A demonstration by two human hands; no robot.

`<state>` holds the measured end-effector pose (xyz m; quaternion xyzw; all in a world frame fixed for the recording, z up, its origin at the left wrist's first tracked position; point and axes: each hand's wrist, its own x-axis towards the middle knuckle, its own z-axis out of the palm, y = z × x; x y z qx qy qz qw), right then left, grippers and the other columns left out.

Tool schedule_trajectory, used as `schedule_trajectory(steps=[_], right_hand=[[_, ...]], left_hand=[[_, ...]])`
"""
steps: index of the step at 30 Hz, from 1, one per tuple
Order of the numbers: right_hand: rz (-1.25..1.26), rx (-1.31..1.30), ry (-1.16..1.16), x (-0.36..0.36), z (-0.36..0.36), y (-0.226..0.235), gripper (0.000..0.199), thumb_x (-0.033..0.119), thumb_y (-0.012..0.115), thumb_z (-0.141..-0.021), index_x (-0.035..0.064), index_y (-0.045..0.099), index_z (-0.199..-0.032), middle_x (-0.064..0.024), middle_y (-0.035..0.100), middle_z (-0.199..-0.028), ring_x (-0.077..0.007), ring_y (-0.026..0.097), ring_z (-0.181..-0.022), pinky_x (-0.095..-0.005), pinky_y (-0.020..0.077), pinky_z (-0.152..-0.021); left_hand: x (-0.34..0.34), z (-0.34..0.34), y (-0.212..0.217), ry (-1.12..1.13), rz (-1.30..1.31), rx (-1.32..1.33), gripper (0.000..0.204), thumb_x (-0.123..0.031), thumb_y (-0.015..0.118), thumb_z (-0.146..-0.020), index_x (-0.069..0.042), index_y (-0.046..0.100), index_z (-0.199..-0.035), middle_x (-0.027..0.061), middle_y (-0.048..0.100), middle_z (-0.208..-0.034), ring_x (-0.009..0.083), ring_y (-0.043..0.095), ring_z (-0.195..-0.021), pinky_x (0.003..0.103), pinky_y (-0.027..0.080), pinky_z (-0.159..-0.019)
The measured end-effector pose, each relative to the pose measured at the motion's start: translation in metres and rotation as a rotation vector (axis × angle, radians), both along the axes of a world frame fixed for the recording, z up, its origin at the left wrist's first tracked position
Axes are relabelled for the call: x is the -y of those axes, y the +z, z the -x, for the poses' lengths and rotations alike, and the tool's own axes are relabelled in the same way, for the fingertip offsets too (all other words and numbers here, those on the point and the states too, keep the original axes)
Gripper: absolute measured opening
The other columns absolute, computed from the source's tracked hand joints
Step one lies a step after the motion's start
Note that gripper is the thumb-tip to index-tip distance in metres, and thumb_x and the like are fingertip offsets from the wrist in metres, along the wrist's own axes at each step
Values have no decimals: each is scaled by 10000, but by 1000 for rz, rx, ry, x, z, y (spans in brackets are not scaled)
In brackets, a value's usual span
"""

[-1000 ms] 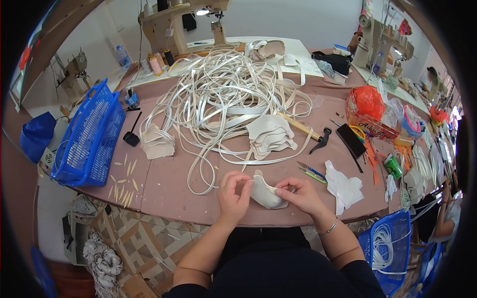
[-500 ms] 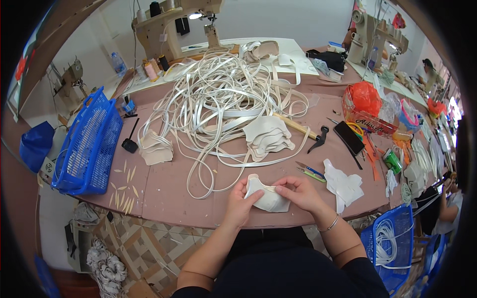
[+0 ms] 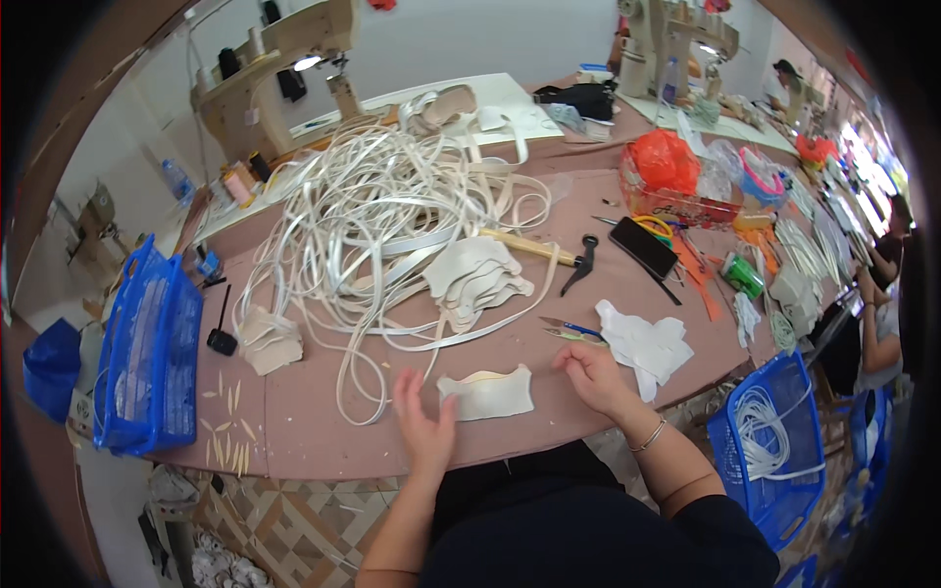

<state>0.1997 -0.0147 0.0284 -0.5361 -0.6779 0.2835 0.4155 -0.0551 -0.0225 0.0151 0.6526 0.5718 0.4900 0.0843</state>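
- Two bare hands are over the table (image 3: 323, 441), one on each side of a cream cloth-like piece (image 3: 487, 395).
- The cream piece lies flat on the table, between the hands, with a wavy top edge.
- The left hand (image 3: 423, 423) is loose, with its fingers apart. Its thumb is right by the piece's left end; I cannot tell if they touch.
- The right hand (image 3: 591, 376) has curled fingers and is a little way from the piece. I cannot tell if it pinches something tiny.
- A shiny bracelet (image 3: 649, 437) is on the right wrist.
- Small snips (image 3: 586, 330) lie just above the right hand, next to some white scraps (image 3: 647, 348).
- A stack of cream pieces (image 3: 475, 279) sits farther up, beside a big tangle of pale straps (image 3: 377, 196).
- A hammer (image 3: 529, 247) with a wooden handle lies near a black phone (image 3: 644, 247).
- A tall blue basket (image 3: 147, 363) stands at the far left.
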Motion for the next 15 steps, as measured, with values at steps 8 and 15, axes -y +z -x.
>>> schedule_trajectory(steps=[8,15], right_hand=[[7,-306,-465,6,-72,-2,154,141,636,-799,17,615,-887,-14,547,-620,-88,473,-518,-223,382,-489],[145,-970,-360,-2,-114,18,128,114,587,-840,32,571,-937,-2,553,-754,-46,491,-606,-155,376,-492]], left_hand=[[11,17,-4,-174,97,312,109,-35,611,-780,-19,548,-691,86,593,-818,194,562,-822,298,427,-762],[6,-7,9,-352,246,419,81,-58,557,-836,13,592,-824,104,612,-841,170,580,-787,261,449,-720]])
